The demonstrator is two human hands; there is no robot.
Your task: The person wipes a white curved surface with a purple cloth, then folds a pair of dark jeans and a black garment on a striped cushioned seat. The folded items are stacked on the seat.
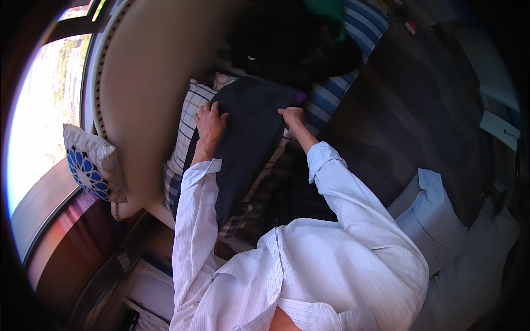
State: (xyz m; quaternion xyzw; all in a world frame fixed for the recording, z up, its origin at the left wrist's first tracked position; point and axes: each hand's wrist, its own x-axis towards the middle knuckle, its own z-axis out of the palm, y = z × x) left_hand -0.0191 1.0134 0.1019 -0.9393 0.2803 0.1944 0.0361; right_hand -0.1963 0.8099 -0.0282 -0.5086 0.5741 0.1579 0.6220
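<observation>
A dark grey garment, perhaps trousers [248, 128], lies spread over pillows and bedding. My left hand [211, 126] rests on its left edge with the fingers apart. At the right edge, my right hand [293, 118] has its thumb and fingers closed on the cloth. A white checked pillow [192, 111] shows left of the garment, and a small purple piece of cloth [299, 97] lies just above my right hand. Black clothing [281, 45] is heaped beyond, with green fabric [331, 12] at its far side.
A beige padded headboard [145, 82] with studs rises at left. Beside the window stands a cushion with a blue pattern [89, 171]. Blue-striped bedding [331, 95] reaches the bed's right edge, beyond which is dark floor [397, 103]. A pale blue cloth-covered object [432, 223] stands at lower right.
</observation>
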